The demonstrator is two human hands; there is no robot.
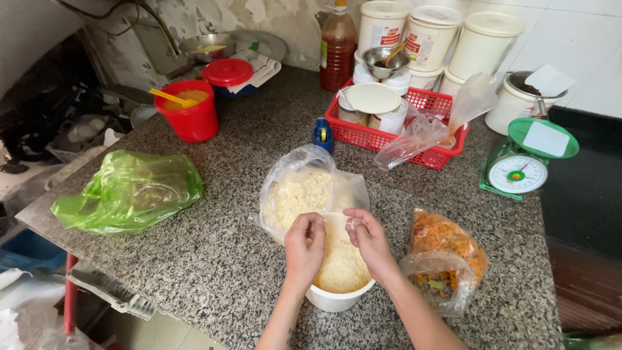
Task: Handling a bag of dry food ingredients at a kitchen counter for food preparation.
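A: Nearest, at the near edge of the counter [214, 259]: a white bowl [337, 299] heaped with pale shredded food. Left hand [303, 249] curled over the rim, fingertips drawn together as if pinching a tuft. Right hand [368, 236] beside it, fingers bent, pinching what looks like a thin clear film; hard to tell for sure.

B: Any risk there?

A: Probably. Bowl close to the near edge and piled high; a firm push down on the rim could tip it or scatter shreds over the stone. Just beyond, touching the bowl, an open clear bag [310, 191] of the same pale stuff, mouth slack; a tug could spill it.

B: And to the right?

A: A clear bag [447, 259] of orange and green bits, lying just beside the bowl. Easily knocked by the right forearm.

B: Left?

A: A crumpled green plastic bag [129, 191], well apart.

B: Farther back?

A: A red basket [433, 104] with round lidded tubs and a loose clear bag draped over it, and a small blue thing just left of it. A green kitchen scale [526, 162] at far right. A red bucket [190, 113] with a yellow spoon at far left. Against the wall, a tall bottle [337, 45] of brown liquid and white round tubs [433, 35] with red-and-white labels.
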